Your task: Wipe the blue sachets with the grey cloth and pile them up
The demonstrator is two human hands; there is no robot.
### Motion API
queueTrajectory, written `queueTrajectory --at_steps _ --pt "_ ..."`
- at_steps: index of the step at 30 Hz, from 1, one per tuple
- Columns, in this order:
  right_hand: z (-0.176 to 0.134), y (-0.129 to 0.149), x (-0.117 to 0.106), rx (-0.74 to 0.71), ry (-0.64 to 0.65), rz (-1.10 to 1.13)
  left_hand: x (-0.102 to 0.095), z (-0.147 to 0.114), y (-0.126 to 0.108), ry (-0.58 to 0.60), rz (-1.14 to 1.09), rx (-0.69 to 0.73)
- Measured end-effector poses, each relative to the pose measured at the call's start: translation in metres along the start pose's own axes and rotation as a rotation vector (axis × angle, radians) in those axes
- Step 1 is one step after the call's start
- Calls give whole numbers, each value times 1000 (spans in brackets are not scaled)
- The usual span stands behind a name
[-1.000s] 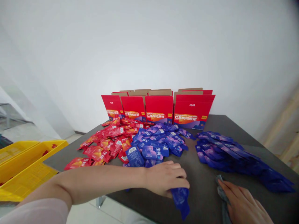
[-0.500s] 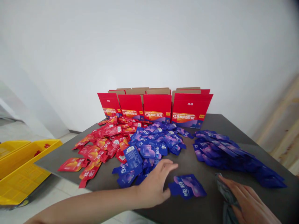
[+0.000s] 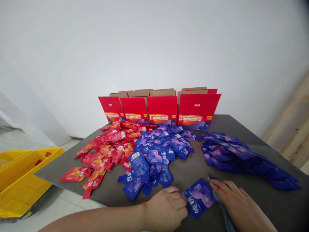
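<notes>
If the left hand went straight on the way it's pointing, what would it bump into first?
The loose blue pouch: the left hand's curled fingers seem to touch its edge. Past that, probably the grey cloth at the right hand, though heights are hard to judge.

4 frt bxs [image 3: 162, 109], 1 red pouch pile [image 3: 106, 149], 2 blu piles [image 3: 158, 156], 2 hands [image 3: 166, 207].

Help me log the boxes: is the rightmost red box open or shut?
Open: the rightmost red box has its front flap raised and brown flaps up behind it.
</notes>
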State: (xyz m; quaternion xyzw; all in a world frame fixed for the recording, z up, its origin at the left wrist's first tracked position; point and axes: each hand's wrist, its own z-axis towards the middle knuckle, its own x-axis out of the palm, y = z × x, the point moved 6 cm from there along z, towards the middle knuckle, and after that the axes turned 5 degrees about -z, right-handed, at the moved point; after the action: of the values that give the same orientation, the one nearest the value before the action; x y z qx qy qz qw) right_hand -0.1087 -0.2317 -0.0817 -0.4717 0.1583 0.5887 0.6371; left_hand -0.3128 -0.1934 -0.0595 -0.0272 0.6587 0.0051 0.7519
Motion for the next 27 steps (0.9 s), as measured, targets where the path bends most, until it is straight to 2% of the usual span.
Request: queueTrajectory --at_steps 2,4,7,10,13,17,20,23,27 --pt "-7 -16 0 12 26 -53 1 -1 0 -4 -3 -3" --pt "-4 -18 -9 27 11 -41 3 -2 0 -25 0 -18" --pt "12 4 -31 24 -64 84 4 -1 -1 -36 7 -46" --pt "25 34 -46 -60 -177 187 2 0 -2 -8 7 -39" --pt "23 40 -35 -100 -134 149 -3 0 -2 16 -37 -11" --pt "8 8 -2 -36 67 7 -4 0 0 33 -113 -39" --pt "0 -8 5 -10 102 -11 -3 1 6 16 -157 -151" --pt "3 -1 -9 -23 41 -8 -2 6 16 -10 -200 -280" --pt "14 33 -38 -150 -64 30 -2 16 22 35 -206 -297"
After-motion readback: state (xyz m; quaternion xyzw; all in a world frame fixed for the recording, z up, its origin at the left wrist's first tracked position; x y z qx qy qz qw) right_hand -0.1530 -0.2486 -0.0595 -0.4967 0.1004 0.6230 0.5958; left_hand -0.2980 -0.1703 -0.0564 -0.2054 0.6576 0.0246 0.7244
